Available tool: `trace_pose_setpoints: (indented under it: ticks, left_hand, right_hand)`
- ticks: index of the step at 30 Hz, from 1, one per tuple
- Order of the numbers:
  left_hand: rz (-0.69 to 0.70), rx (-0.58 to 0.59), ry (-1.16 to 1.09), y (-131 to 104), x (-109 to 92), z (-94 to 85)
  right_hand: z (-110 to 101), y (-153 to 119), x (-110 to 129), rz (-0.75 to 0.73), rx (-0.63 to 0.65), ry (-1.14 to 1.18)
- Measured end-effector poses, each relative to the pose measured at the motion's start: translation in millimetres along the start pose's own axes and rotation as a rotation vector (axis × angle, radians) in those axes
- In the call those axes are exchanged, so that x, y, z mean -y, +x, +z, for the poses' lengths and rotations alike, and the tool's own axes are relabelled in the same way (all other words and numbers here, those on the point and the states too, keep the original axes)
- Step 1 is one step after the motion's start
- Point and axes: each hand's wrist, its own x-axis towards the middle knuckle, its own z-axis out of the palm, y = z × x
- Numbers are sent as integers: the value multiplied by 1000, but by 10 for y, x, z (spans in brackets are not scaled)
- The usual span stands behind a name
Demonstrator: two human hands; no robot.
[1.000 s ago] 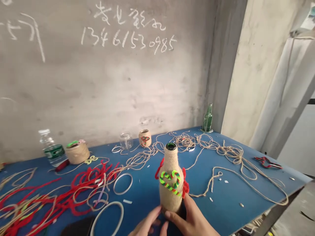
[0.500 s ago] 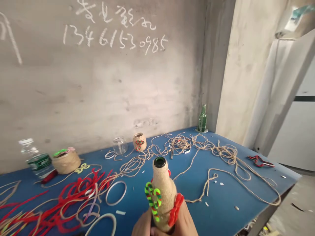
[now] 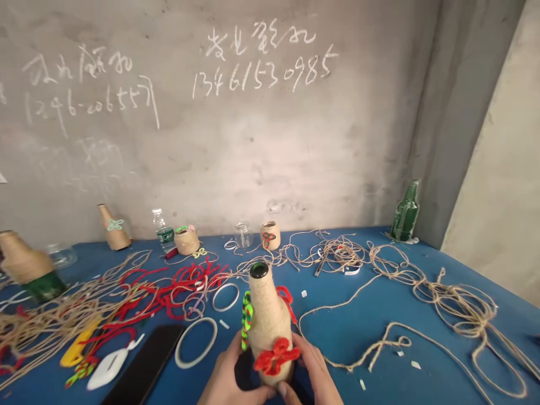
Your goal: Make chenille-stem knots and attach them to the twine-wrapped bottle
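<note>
- Hands: your left hand (image 3: 230, 378) and right hand (image 3: 314, 376) are closed around the base of the twine-wrapped bottle (image 3: 265, 320), upright above the blue table (image 3: 358, 332).
- Step, I judge: inspecting the red knot (image 3: 276, 356); next calls for a steady turn.

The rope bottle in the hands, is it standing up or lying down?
Standing up. The rope bottle has its open mouth on top, with the left hand and right hand around its base.

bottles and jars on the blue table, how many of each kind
Twine-wrapped bottles: 3 (held in both hands, far left, by the wall)
Bare green glass bottle: 1
Clear plastic water bottle: 1
Twine-wrapped jars: 2
Clear glass jar: 1
Total: 8
</note>
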Motion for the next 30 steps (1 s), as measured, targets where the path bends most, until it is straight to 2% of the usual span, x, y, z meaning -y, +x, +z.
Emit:
trace_pose_setpoints:
  ticks: [3, 6, 11, 15, 22, 25, 27, 28, 30]
  left_hand:
    - [-94, 28, 33, -67, -35, -26]
    - [-114, 22, 100, -127, -48, -40]
    - [70, 76, 139, -99, -12, 5]
    - [217, 43, 182, -59, 65, 31]
    - [245, 41, 193, -53, 120, -36]
    - [345, -24, 304, -151, 131, -28]
    - [386, -134, 406, -351, 153, -17]
    - [388, -188, 449, -486, 169, -22]
    - [365, -222, 482, -775, 212, -81]
  right_hand:
    - [90, -34, -4, 69, -27, 38]
    - [54, -20, 63, 78, 2, 44]
    - [-98, 20, 248, -10, 18, -42]
    - [-104, -18, 349, -6, -29, -70]
    - [-137, 28, 529, 42, -100, -56]
    - [-241, -235, 554, 30, -249, -68]
    - [-321, -597, 487, -11, -378, -124]
    - [-356, -813, 435, -16, -386, -195]
    - [-404, -1248, 319, 35, -384, -324]
